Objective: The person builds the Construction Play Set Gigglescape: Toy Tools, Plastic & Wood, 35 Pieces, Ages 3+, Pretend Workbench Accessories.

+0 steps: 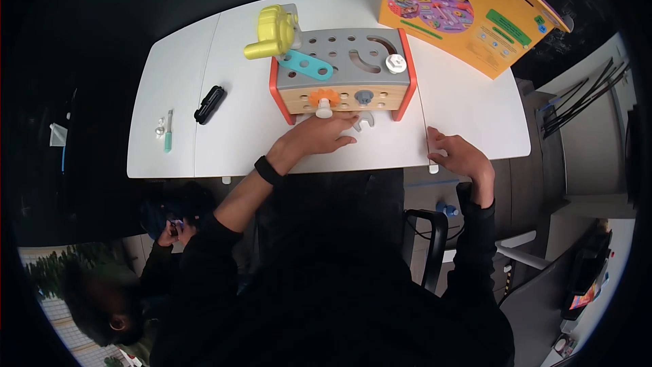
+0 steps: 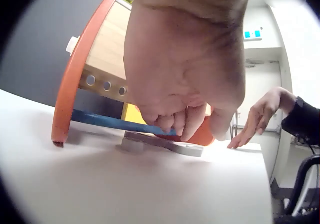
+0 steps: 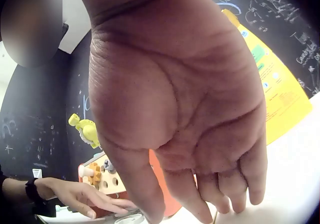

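Note:
A toy workbench (image 1: 353,83) with a grey top and red-orange sides stands on the white table. My left hand (image 1: 311,137) reaches low before its front, fingers extended over a grey toy wrench (image 1: 365,122) that lies flat at the bench's foot. In the left wrist view, fingertips are right at the wrench (image 2: 187,148), and they hide part of it. My right hand (image 1: 462,153) is at the table's front edge, right of the bench, fingers loosely stretched and palm bare of anything. An orange gear with a white peg (image 1: 324,110) and a grey bolt (image 1: 364,98) sit in the bench's front.
On the bench are a yellow toy tool (image 1: 274,30), a turquoise strip (image 1: 305,64) and a white bolt (image 1: 396,63). Left lie a black case (image 1: 210,105) and a turquoise-handled screwdriver (image 1: 168,137). A yellow box (image 1: 448,10) stands back right. Another person's hands (image 1: 178,232) are at lower left.

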Demonstrator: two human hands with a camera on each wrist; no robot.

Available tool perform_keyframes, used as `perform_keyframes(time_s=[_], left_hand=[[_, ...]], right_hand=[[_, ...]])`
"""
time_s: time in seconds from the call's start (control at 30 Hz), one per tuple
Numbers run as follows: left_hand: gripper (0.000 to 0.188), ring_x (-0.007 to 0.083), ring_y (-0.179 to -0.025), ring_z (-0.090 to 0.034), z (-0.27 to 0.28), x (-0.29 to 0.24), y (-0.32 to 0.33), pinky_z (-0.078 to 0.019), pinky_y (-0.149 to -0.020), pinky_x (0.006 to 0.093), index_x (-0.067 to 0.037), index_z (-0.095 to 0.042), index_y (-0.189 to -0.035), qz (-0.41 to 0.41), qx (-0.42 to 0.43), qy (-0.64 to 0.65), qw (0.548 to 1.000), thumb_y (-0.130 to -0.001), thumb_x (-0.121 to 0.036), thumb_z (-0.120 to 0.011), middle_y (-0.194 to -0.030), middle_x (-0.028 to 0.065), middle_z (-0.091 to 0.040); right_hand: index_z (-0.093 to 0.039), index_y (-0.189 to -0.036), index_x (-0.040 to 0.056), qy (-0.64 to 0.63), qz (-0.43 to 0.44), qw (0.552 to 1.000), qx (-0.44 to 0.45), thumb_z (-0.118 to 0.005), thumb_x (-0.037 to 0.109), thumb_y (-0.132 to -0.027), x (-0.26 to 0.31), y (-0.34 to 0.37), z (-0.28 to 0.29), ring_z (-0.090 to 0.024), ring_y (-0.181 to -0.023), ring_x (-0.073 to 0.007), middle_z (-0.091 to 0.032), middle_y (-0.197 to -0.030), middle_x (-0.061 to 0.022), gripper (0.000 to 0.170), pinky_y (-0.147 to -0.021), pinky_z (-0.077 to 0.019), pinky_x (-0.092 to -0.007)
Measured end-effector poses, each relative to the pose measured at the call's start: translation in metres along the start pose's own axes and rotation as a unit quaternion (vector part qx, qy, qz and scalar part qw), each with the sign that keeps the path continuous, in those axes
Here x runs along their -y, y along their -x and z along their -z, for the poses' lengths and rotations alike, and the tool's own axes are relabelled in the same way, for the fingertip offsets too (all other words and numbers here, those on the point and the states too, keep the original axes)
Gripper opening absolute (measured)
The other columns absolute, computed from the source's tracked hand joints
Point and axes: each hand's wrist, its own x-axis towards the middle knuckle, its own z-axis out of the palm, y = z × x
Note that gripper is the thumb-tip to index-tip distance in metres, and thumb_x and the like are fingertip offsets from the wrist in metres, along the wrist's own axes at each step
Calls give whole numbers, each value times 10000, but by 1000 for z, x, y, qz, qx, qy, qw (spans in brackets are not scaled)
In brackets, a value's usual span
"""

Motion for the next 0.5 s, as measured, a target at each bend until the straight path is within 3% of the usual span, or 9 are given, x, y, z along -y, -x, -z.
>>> perform_keyframes(time_s=[0.03, 0.1, 0.13, 0.17, 0.23, 0.27, 0.37, 0.5], left_hand=[[565, 308, -1315, -481, 1, -2, 3, -430, -1057, 345, 1, -459, -1418, 4, -3, -2, 1000, -960, -294, -607, -1501, 153, -431], [600, 320, -1344, -446, -7, -11, 15, -399, -1089, 364, 9, -435, -1431, -50, -94, -9, 994, -961, -325, -603, -1500, 168, -426], [694, 360, -1400, -365, -8, -14, 22, -328, -1150, 392, 40, -371, -1456, -48, -87, -52, 994, -948, -363, -619, -1527, 214, -362], [694, 360, -1400, -365, -10, -19, 29, -328, -1150, 392, 40, -371, -1456, -47, -85, -52, 994, -948, -363, -619, -1527, 214, -362], [787, 402, -1437, -282, -15, -27, 42, -238, -1202, 415, 95, -307, -1461, 115, -33, -128, 985, -931, -383, -638, -1550, 265, -276], [838, 417, -1449, -250, -21, -20, 44, -194, -1219, 442, 136, -279, -1450, 111, -47, -96, 988, -917, -390, -654, -1552, 294, -241], [833, 411, -1454, -241, -28, -10, 41, -191, -1218, 462, 135, -290, -1447, 114, -68, -94, 987, -920, -404, -643, -1557, 289, -237], [829, 395, -1463, -231, -31, -7, 30, -188, -1214, 478, 111, -306, -1454, 117, -73, -112, 984, -918, -427, -636, -1566, 284, -223]], right_hand=[[-632, -954, -63, -16, -9, 1000, 12, -655, 170, -905, -1, 0, 0, -642, -943, -375, -640, -1180, -163, 239, -903, -480, -417], [-634, -933, -57, -18, 23, 999, -15, -656, 167, -900, -9, 0, -4, -643, -946, -374, -631, -1215, -157, 227, -902, -481, -412], [-636, -912, -52, -20, 51, 998, -43, -658, 163, -896, -14, 1, -7, -644, -950, -373, -621, -1249, -152, 217, -901, -482, -407], [-636, -912, -52, -22, 52, 998, -41, -658, 163, -896, -17, 0, -8, -644, -950, -373, -621, -1249, -152, 217, -901, -482, -407], [-644, -878, -45, -29, 52, 997, -40, -656, 159, -890, -21, -2, -11, -639, -983, -379, -588, -1314, -139, 205, -909, -483, -403], [-644, -878, -45, -30, 52, 997, -38, -656, 159, -890, -18, -2, -10, -639, -983, -379, -588, -1314, -139, 205, -909, -483, -403], [-650, -879, -44, -32, 23, 999, -22, -654, 160, -890, -12, -1, -6, -630, -1027, -379, -580, -1335, -132, 204, -926, -484, -398], [-668, -909, -32, -28, 49, 997, -47, -657, 162, -890, -22, -1, -13, -626, -1047, -378, -563, -1346, -161, 195, -943, -480, -397]])
